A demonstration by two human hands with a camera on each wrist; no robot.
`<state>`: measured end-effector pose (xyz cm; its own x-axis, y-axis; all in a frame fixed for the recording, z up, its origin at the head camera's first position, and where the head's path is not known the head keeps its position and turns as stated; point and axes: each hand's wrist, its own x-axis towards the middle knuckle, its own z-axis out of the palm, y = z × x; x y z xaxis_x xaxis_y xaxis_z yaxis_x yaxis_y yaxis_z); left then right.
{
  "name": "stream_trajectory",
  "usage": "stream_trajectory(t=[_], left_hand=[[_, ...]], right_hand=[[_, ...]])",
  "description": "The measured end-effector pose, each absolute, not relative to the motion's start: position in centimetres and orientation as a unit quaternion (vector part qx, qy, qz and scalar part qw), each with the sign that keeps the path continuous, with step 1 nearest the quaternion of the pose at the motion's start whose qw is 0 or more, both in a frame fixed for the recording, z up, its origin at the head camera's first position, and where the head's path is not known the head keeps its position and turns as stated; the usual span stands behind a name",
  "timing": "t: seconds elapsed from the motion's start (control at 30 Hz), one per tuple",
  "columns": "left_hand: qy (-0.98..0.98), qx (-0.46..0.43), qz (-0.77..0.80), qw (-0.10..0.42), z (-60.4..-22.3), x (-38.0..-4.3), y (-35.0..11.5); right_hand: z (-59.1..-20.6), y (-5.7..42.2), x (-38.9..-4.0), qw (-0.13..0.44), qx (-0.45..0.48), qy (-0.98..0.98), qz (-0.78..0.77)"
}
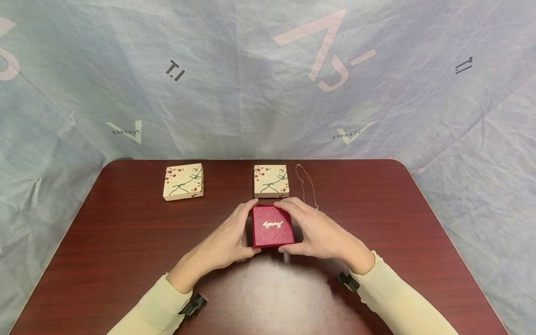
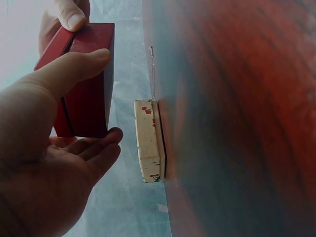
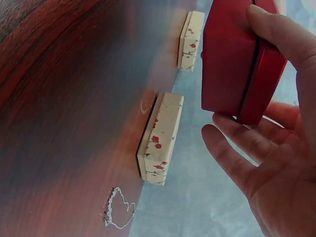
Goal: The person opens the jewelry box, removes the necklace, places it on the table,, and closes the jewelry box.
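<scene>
Both hands hold a square red jewelry box [image 1: 273,226] with pale lettering on its lid, raised above the table in front of the person. At its left side, the left hand [image 1: 226,238] grips it with the thumb on the near side and fingers at the far side. The right hand [image 1: 318,232] grips the opposite side in much the same way. A dark seam between lid and base shows in both wrist views; the lid sits on the base. The box's inside is hidden.
Just beyond the hands lies a cream box [image 1: 271,180] with a floral print. A similar floral box [image 1: 183,181] rests farther left. A thin chain necklace [image 3: 109,210] lies on the dark red wooden table [image 1: 117,251], right of the middle box. Printed fabric [image 1: 238,93] hangs behind.
</scene>
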<state>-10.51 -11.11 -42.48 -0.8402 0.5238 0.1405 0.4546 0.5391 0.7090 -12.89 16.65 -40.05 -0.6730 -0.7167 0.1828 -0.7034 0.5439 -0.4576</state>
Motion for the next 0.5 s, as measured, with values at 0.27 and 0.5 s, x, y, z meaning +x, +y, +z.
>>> stream_trajectory(t=[0.27, 0.5], left_hand=[[0.882, 0.286, 0.373, 0.034, -42.5, -10.7, -11.2], [0.878, 0.309, 0.366, 0.007, -42.7, -10.8, -11.4]], right_hand=[[-39.6, 17.1, -12.8, 0.01, -0.403, 0.88, -0.249], [-39.1, 17.9, -12.8, 0.018, -0.402, 0.879, -0.254]])
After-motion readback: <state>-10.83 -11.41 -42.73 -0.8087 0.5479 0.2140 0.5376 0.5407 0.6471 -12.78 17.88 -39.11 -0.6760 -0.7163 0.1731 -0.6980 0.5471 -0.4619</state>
